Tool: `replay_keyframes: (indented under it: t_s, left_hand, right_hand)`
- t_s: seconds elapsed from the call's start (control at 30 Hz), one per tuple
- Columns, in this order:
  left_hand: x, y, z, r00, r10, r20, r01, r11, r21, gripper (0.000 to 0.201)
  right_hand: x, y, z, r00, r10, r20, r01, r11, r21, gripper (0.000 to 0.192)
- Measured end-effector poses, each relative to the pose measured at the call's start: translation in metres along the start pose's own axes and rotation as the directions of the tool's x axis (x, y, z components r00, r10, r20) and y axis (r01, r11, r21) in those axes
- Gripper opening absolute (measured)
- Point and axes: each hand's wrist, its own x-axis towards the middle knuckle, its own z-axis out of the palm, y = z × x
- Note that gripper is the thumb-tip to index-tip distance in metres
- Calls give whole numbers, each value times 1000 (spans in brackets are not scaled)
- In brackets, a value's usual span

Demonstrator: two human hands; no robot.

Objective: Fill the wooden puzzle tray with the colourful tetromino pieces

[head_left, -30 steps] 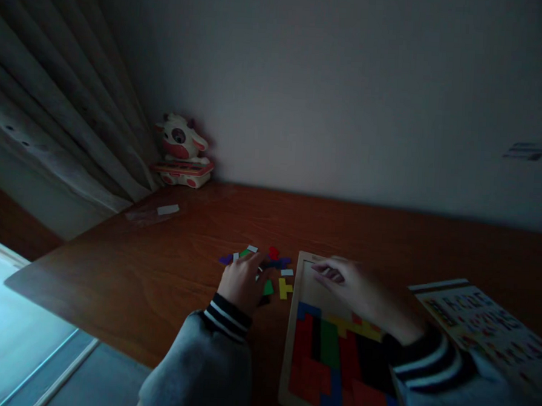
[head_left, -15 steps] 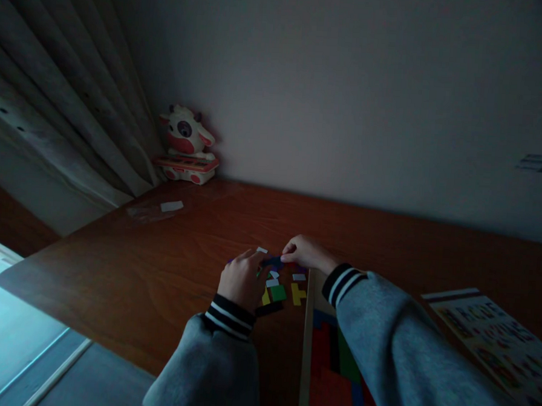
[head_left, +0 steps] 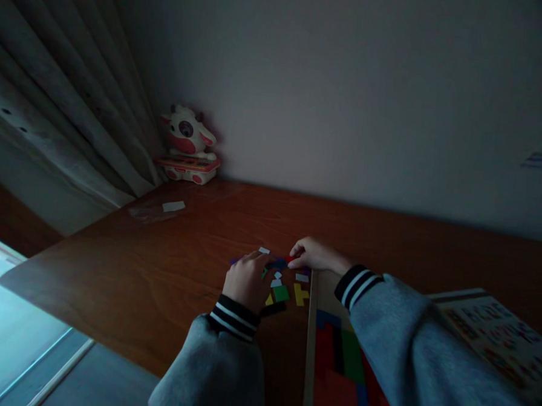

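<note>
Your right hand (head_left: 314, 255) pinches a small red piece (head_left: 290, 260) with fingers curled, amid flat loose pieces (head_left: 289, 289) in green, yellow, blue and white on the table (head_left: 159, 264). Your left hand (head_left: 246, 280) rests loosely curled on them; its grip isn't visible.

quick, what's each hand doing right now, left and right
Left hand: resting palm down on the loose coloured wooden puzzle pieces; grip cannot be told.
Right hand: fingertips pinched on a small red puzzle piece.
</note>
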Motion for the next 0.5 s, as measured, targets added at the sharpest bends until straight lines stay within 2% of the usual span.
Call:
replay_keyframes:
  t_s: [0.13,0.23,0.37,0.43,0.5]
  left_hand:
    - [1,3,5,999,40,17,-40,999,32,15]
    - [1,6,8,998,61,23,-62,997,40,15]
    - [0,10,10,994,106,22,-106,994,34,15]
    - [-1,14,12,991,134,22,-135,990,33,15]
    - [-1,19,15,987,159,12,-159,986,42,14]
  right_hand:
    - [-3,-3,6,997,-43,-64,49,995,91,27]
    - [-22,-5,-5,989,-90,-115,108,981,163,27]
    - [-78,13,-39,969,-105,-224,154,965,213,32]
    - [-110,32,-52,946,-30,-322,132,945,300,39]
    - [-138,54,-55,928,78,-363,74,919,388,45]
